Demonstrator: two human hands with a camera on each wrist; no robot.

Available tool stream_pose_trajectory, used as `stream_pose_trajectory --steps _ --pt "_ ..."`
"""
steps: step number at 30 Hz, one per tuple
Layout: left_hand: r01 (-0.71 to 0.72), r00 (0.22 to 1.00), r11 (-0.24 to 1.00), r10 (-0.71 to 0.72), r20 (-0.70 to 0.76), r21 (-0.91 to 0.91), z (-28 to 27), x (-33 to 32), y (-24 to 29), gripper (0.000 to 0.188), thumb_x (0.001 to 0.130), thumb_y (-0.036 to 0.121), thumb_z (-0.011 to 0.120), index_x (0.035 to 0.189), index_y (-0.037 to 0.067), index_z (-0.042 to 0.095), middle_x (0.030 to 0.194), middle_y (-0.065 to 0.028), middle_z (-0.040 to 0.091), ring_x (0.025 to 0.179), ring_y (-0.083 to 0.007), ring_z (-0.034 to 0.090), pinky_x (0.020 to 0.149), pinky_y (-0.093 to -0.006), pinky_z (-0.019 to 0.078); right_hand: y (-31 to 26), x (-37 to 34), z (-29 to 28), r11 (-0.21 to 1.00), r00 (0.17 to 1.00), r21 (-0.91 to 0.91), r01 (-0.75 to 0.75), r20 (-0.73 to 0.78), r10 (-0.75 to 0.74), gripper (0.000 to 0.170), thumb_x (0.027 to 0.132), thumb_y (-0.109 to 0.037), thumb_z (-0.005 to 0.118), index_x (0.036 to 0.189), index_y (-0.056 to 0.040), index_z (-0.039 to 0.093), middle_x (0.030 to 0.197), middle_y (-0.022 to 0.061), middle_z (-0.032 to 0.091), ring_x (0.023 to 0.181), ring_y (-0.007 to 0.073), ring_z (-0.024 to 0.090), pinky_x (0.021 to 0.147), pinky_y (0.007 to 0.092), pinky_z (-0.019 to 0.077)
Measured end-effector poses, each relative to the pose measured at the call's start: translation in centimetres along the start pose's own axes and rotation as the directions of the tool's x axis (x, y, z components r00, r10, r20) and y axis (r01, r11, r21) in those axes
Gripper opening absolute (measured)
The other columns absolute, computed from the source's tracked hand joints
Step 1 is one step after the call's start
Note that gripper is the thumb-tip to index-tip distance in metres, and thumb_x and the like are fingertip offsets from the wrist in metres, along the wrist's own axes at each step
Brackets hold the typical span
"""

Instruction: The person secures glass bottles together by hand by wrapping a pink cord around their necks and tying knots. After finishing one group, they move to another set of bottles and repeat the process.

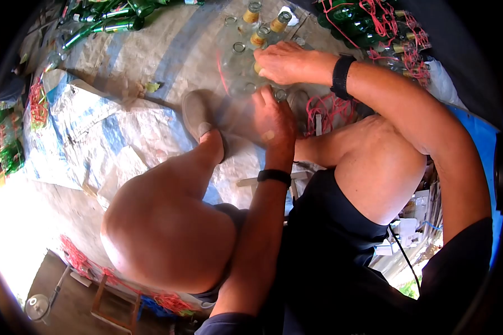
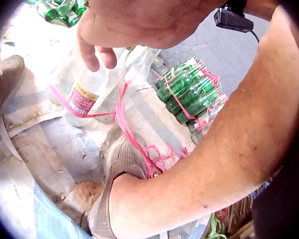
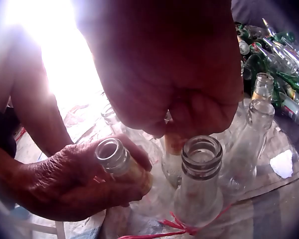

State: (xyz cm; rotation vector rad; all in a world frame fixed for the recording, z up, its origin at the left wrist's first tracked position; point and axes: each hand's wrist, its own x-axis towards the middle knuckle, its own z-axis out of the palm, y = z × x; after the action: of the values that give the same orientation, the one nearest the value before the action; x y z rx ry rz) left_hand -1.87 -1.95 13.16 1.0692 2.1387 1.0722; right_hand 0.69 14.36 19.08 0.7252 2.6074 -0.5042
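Observation:
Clear glass bottles (image 1: 238, 61) stand upright in a tight cluster, some with yellow neck labels; pink string (image 2: 82, 115) runs round them. My left hand (image 1: 274, 120) is at the near side of the cluster; in the right wrist view, the left hand (image 3: 74, 181) grips a bottle neck (image 3: 122, 167), fingers and thumb round it. Over the cluster, my right hand (image 1: 289, 62) has its fingers curled round another labelled neck (image 3: 174, 143), partly hidden by the hand. An open-mouthed bottle (image 3: 202, 169) stands beside that one, with string at its base.
Green bottles (image 1: 120, 23) lie at the upper left. A string-tied green bundle (image 2: 189, 89) stands beyond the right foot. Loose pink string (image 1: 331, 111) lies by that foot. A blue-white sheet (image 1: 103, 128) covers the ground to the left; a shoe (image 1: 198, 114) rests near the cluster.

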Motion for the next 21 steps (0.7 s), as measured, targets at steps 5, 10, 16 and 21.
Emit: stream_pose_trajectory --steps 5,10,16,21 --pt "0.028 0.999 0.999 -0.029 0.037 0.045 0.0 -0.1 0.2 0.038 0.084 0.007 0.063 0.121 0.004 0.054 0.118 -0.0196 0.056 0.107 -0.0410 0.059 0.085 -0.0477 0.0517 0.0 -0.2 0.3 0.999 0.999 -0.045 -0.004 -0.042 0.002 0.034 0.093 -0.028 0.062 0.107 0.0021 0.054 0.099 0.0252 0.071 0.096 0.0487 0.067 0.083 0.0552 0.0524" --pt "-0.100 0.995 0.985 0.095 0.044 0.138 0.2 0.0 -0.6 0.037 0.088 0.011 0.066 0.122 0.004 0.053 0.119 -0.0205 0.054 0.105 -0.0426 0.060 0.083 -0.0485 0.0526 -0.2 -1.0 -0.9 0.999 0.991 0.019 0.037 -0.130 -0.034 0.045 0.087 -0.035 0.068 0.114 -0.0007 0.054 0.096 0.0253 0.070 0.092 0.0456 0.068 0.080 0.0537 0.0531" --pt "0.052 0.994 0.997 -0.056 0.092 0.048 -1.2 -0.1 1.4 0.037 0.096 0.024 0.064 0.126 0.006 0.052 0.127 -0.0189 0.053 0.104 -0.0443 0.063 0.084 -0.0499 0.0532 2.6 -3.4 -7.6 0.960 0.992 0.258 -0.108 0.093 0.087 0.033 0.088 -0.032 0.070 0.081 -0.0011 0.062 0.068 0.0105 0.063 0.059 0.0213 0.061 0.052 0.0385 0.0471" --pt "0.029 0.996 0.999 -0.031 0.087 0.016 -1.1 -0.2 1.0 0.040 0.096 0.028 0.062 0.128 0.007 0.051 0.130 -0.0193 0.052 0.106 -0.0458 0.063 0.086 -0.0519 0.0530 5.3 -9.2 -6.6 0.800 0.946 0.536 -0.271 0.301 0.119 0.031 0.092 -0.034 0.066 0.084 -0.0045 0.067 0.072 0.0021 0.066 0.057 0.0123 0.060 0.050 0.0307 0.0491"
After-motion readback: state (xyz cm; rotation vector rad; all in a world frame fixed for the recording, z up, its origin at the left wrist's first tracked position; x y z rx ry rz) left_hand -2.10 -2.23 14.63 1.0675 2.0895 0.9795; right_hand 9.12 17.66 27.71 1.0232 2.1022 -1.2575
